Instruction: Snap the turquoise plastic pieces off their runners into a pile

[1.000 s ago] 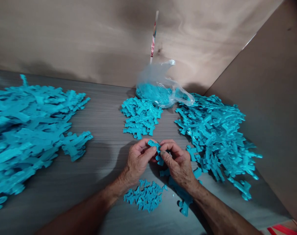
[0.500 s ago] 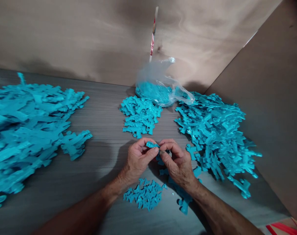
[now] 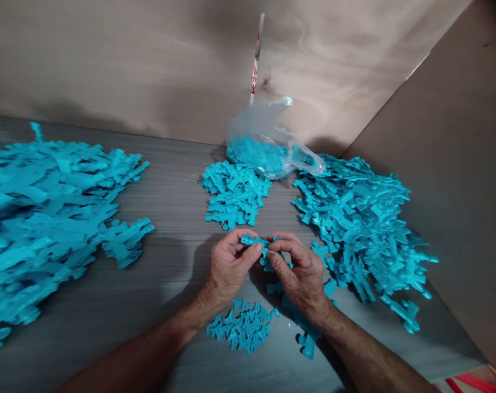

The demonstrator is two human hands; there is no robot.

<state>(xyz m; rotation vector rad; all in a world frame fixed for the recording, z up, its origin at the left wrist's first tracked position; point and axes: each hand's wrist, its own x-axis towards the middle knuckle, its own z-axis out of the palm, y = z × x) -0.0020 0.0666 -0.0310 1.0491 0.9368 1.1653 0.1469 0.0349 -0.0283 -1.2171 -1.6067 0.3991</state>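
Between my two hands is a small turquoise moulded plastic piece [image 3: 254, 240], long and thin with a bit hanging below it. My left hand [image 3: 232, 259] pinches its left end between thumb and fingers. The thumb and fingers of my right hand [image 3: 299, 267] close on its right end, partly hiding it. Below the hands lies a small pile of tiny turquoise offcuts [image 3: 243, 326]. Partly covered by my right hand and forearm, larger turquoise plastic pieces [image 3: 308, 344] rest on the table. Just beyond my fingers sits a heap of short turquoise gun-shaped pieces [image 3: 236, 194].
Large heaps of turquoise plastic parts lie at left [image 3: 47, 207] and right [image 3: 362, 218] on the grey table [image 3: 169, 191]. A clear plastic bag [image 3: 268, 142] of turquoise pieces stands against the back board [image 3: 149, 65]. A side panel [image 3: 448, 164] bounds the right.
My hands have drawn slightly apart, and more of the turquoise plastic piece shows between them. The heaps and the bag stay where they were.
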